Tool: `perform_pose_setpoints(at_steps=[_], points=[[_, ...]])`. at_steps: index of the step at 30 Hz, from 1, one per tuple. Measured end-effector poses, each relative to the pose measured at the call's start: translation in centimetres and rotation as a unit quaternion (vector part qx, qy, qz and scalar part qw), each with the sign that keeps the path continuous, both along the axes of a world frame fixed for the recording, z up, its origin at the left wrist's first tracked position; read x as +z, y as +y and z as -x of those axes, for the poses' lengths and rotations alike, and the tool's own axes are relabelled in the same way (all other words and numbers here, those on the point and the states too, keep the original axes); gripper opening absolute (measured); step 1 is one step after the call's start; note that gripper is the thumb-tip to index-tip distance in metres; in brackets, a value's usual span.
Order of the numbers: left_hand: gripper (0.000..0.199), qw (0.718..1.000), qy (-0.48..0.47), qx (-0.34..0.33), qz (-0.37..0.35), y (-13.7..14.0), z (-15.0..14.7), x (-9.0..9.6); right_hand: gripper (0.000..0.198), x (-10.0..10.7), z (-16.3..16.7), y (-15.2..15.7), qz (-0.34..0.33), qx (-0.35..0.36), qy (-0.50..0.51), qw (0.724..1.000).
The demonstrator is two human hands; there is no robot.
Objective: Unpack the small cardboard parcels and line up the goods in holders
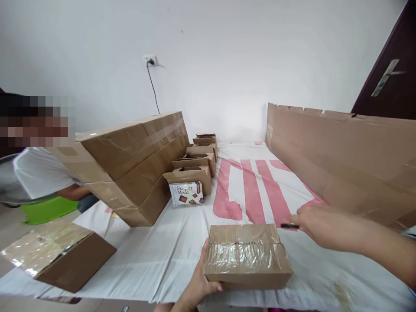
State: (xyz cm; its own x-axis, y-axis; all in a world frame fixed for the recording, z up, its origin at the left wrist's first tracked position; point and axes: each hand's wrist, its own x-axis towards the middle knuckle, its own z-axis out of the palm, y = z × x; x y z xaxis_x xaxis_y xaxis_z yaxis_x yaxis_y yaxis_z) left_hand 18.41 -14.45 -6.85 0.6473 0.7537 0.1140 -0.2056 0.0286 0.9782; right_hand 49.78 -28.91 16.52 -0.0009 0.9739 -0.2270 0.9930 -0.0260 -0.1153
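A cardboard box (247, 255) with clear tape over its top lies at the front edge of the cloth-covered table. My left hand (200, 277) grips its left side, thumb on the front face and fingers along the far left edge. A dark, uneven line runs across the taped top. Just beyond the box's right corner, my right hand (320, 223) is closed around a thin black tool (290, 225); its exact kind is too small to tell. The tool's tip points left, apart from the box.
Stacked taped boxes (130, 160) stand left, beside a row of opened boxes (191, 173) and a white "Super Meal" packet (186, 193). A box with a raised flap (78, 264) sits front left. A cardboard panel (351, 160) borders the right. Another person (45, 173) is far left.
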Motion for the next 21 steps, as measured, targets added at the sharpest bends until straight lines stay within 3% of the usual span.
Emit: perform_pose_setpoints(at_steps=[3, 9, 14, 21], points=[[0.133, 1.0, 0.001, -0.005, -0.009, 0.0, -0.1, 0.1, 0.029, -0.5, -0.1, 1.3, -0.045, -0.002, 0.073, 0.996], [0.131, 1.0, 0.01, -0.01, -0.027, 0.2, 0.0, -0.4, 0.015, -3.2, 2.6, 4.8, -0.008, 0.084, 0.167, 0.982], [0.128, 1.0, 0.011, 0.003, -0.016, 0.0, 0.0, 0.1, 0.01, -5.0, 4.1, 6.5, 0.0, 0.113, 0.114, 0.987], [0.13, 1.0, 0.019, 0.01, -0.007, 0.0, 0.1, 0.0, 0.008, -4.6, 4.8, 6.6, -0.003, 0.156, 0.056, 0.986]])
